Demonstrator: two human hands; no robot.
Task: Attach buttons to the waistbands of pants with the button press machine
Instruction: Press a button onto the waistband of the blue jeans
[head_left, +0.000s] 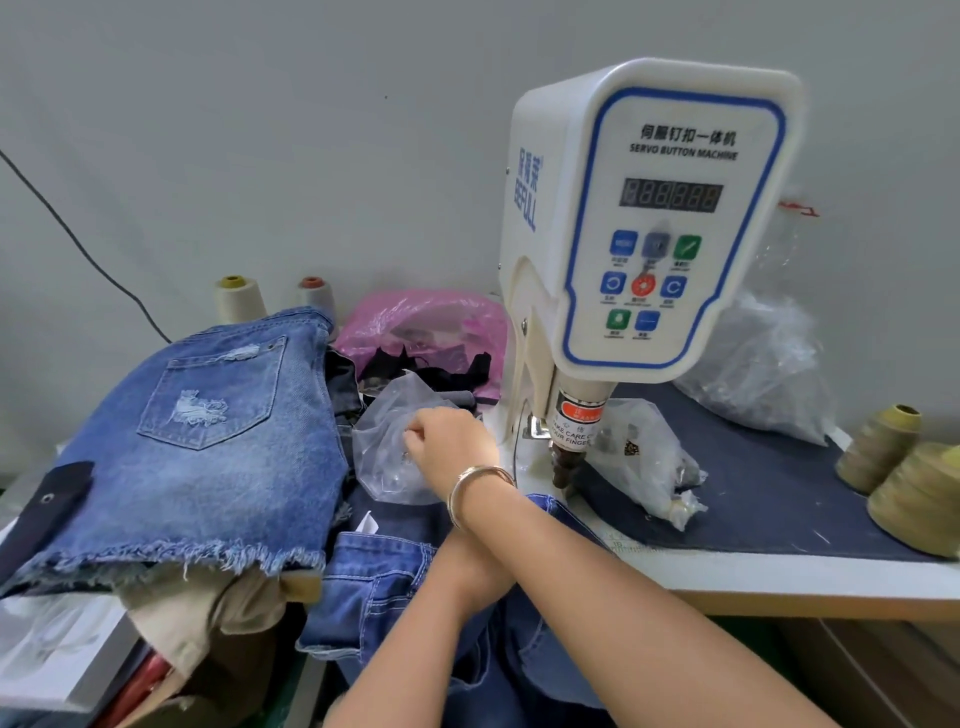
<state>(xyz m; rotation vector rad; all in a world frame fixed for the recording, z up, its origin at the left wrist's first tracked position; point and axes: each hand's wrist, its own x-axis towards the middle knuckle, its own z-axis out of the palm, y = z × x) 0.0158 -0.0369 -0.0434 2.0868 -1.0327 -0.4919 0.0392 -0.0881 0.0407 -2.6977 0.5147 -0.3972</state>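
The white servo button machine (654, 218) stands at the middle right, its press head (569, 457) pointing down at the table. Blue jeans (384, 577) lie in front of it and hang over the table edge. My right hand (452, 447), with a gold bangle on the wrist, reaches across to a clear plastic bag (387, 447) left of the press. Its fingers are curled inside the bag and pinch something small. My left hand (475, 569) lies on the jeans under my right forearm, so its fingers are hidden.
Frayed denim shorts (202, 441) top a pile of clothes at the left. Behind are a pink bag (426, 322) and two thread cones (236, 299). Right of the press lie a bag of metal parts (644, 457), a larger clear bag (763, 364) and olive thread cones (914, 493).
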